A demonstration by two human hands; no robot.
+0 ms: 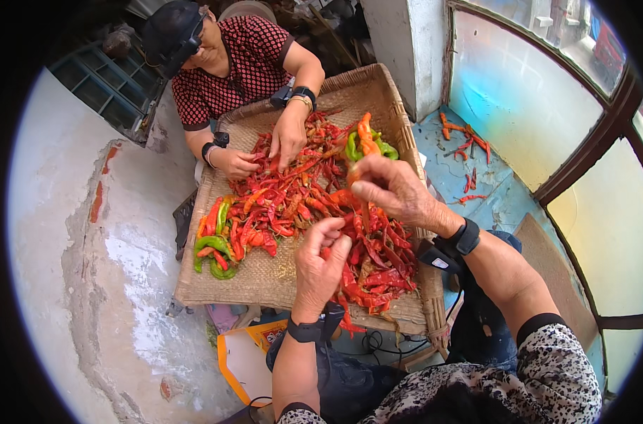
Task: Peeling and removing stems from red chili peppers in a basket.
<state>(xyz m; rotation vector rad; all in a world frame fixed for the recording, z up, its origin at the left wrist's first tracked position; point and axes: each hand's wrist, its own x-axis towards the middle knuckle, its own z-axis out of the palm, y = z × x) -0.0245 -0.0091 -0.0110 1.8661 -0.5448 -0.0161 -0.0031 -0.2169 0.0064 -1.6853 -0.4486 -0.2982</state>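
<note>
A woven tray [293, 268] holds a large heap of red chili peppers [378, 268], some dried and wrinkled, with green and orange ones [215, 247] at its left and more at the upper right. My right hand [395, 194] is raised over the tray's right side, thumb and fingers pinched on a pepper that is partly hidden. My left hand [321, 261] is lower, over the tray's front middle, its fingers curled beside red peppers; what they hold, if anything, is hidden.
Across the tray a co-worker [215, 78] has both hands [288, 134] in the peppers. A cracked wall [74, 247] stands left, frosted windows [512, 99] right. Loose peppers [469, 141] lie on a blue surface. Cables [378, 346] and a yellow-white bag [240, 360] are below.
</note>
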